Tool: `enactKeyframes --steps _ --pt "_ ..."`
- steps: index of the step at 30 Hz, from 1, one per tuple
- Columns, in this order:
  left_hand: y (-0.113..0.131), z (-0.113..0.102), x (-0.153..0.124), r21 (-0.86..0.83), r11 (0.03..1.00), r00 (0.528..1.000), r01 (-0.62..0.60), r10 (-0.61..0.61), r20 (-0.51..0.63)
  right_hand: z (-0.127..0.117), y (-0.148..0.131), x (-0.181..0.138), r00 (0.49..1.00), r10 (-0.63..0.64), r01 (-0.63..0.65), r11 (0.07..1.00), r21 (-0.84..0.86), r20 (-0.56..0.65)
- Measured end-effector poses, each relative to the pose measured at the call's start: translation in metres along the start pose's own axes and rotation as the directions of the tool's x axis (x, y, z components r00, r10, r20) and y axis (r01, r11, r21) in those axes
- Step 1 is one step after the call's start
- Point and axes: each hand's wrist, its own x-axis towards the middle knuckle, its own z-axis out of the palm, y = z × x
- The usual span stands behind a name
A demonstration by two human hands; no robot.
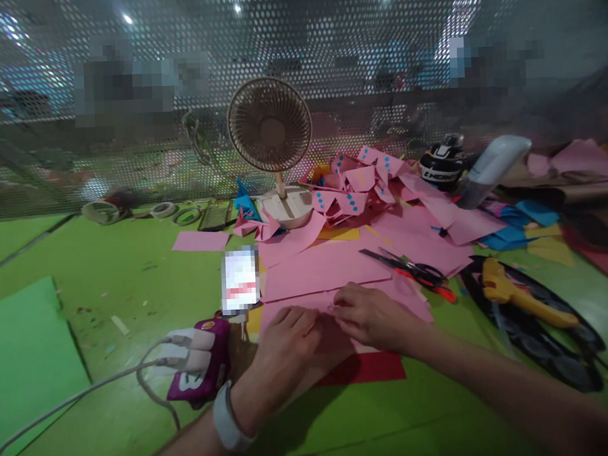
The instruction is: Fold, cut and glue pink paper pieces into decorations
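My left hand [290, 338], with a pale band on its wrist, rests low over pink paper [325, 267], its fingers curled down and pressed together on a sheet. Close beside it, my right hand [369, 315] bends its fingers in a pinch at the same pink paper; the fingertips of both hands nearly meet. What lies under the fingers is partly hidden. A red sheet [369, 369] shows beneath the pink ones, toward my body. Black-handled scissors [420, 270] and an orange-handled tool [446, 291] lie just beyond my right hand.
A fan [270, 126] stands at the back beside a heap of folded pink paper pieces [357, 179]. On the right lies a yellow glue gun [526, 293] on a black tray [552, 359]. A purple power strip [204, 378] with cables sits left, near a green sheet [29, 364].
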Motion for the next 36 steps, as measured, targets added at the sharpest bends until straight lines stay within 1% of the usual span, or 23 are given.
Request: enactKeyframes --steps 1,3,5,8,10,13,17,23,32,36 --pt "0.004 0.002 -0.002 0.009 1.0 1.0 -0.005 0.005 0.001 0.0 0.0 0.0 1.0 0.006 -0.006 1.0 0.004 -0.001" --pt "0.012 0.006 -0.007 0.044 0.998 0.999 0.049 -0.049 0.005 0.001 0.0 -0.001 1.0 0.016 -0.016 1.0 0.023 -0.013" --pt "0.017 0.011 -0.01 0.058 0.995 0.996 0.08 -0.083 0.041 0.0 0.001 -0.002 0.999 0.03 -0.028 0.997 0.066 -0.031" --pt "0.018 0.013 -0.012 0.054 0.996 0.993 0.07 -0.075 0.096 -0.003 0.006 -0.003 0.998 0.057 -0.052 0.986 0.156 -0.026" --pt "0.016 0.013 -0.012 0.046 0.997 0.991 0.062 -0.067 0.117 -0.006 0.01 -0.004 0.996 0.085 -0.081 0.98 0.182 -0.015" --pt "0.012 0.014 -0.011 0.039 0.998 0.991 0.041 -0.046 0.128 -0.009 0.015 -0.006 0.994 0.111 -0.109 0.98 0.168 -0.003" --pt "0.009 0.016 -0.009 0.042 0.999 0.992 0.018 -0.023 0.125 -0.01 0.018 -0.007 0.997 0.078 -0.082 0.984 0.159 0.028" --pt "0.005 0.013 -0.007 0.036 0.999 0.988 0.022 -0.027 0.152 -0.008 0.02 -0.006 0.997 0.081 -0.081 0.979 0.19 0.007" --pt "-0.001 0.012 -0.005 0.025 1.0 0.99 -0.003 0.0 0.142 -0.007 0.019 -0.006 0.997 0.079 -0.076 0.979 0.188 -0.008" --pt "-0.001 0.01 -0.003 0.026 0.999 0.984 -0.019 0.014 0.178 -0.006 0.02 -0.006 0.997 0.082 -0.08 0.982 0.169 -0.003"
